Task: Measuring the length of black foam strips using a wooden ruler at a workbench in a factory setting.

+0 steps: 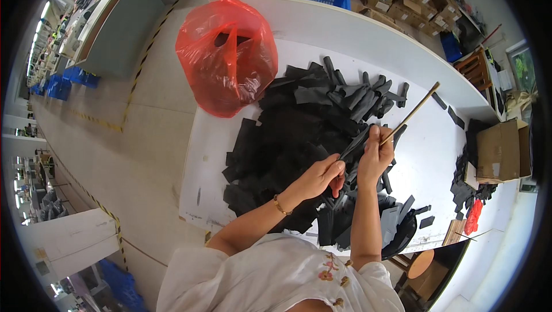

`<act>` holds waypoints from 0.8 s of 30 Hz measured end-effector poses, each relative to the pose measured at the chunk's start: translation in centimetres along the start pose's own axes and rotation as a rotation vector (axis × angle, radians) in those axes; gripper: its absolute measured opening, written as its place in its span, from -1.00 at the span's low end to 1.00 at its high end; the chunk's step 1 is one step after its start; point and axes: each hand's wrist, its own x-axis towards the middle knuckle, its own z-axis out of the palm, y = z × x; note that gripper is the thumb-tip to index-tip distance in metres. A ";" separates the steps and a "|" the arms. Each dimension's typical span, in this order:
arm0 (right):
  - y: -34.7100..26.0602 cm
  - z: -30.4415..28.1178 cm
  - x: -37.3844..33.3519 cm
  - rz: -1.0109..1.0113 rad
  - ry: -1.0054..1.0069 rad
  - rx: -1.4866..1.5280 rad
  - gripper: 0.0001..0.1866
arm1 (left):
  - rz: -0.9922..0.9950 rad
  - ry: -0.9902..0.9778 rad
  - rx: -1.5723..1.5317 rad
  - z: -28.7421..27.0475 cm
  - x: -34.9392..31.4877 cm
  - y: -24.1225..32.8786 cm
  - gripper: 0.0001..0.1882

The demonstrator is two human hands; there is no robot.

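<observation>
White shirt [259,277] foreground | left hand [322,177] pinches black strip [355,144] | right hand [375,161] grips thin rod [417,106] | red bag [224,70] stands beside black pile [282,139]

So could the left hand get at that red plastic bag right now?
Probably yes: only the heap of black pieces lies between the left hand and the red plastic bag, and nothing visible blocks the way above it. The hand seems busy with a black strip, though.
</observation>
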 end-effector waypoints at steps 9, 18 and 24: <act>9.0 -4.8 12.2 0.063 0.124 -0.486 -0.61 | 0.395 0.459 1.134 -12.1 11.2 -0.6 -0.88; 10.8 -7.1 4.7 0.274 -0.178 -0.467 -0.73 | 0.067 0.172 1.881 -20.5 17.7 -4.4 -0.80; 8.7 -7.0 1.3 0.236 -0.270 -0.421 -0.77 | 0.284 0.160 1.932 -19.9 16.3 -3.8 -0.89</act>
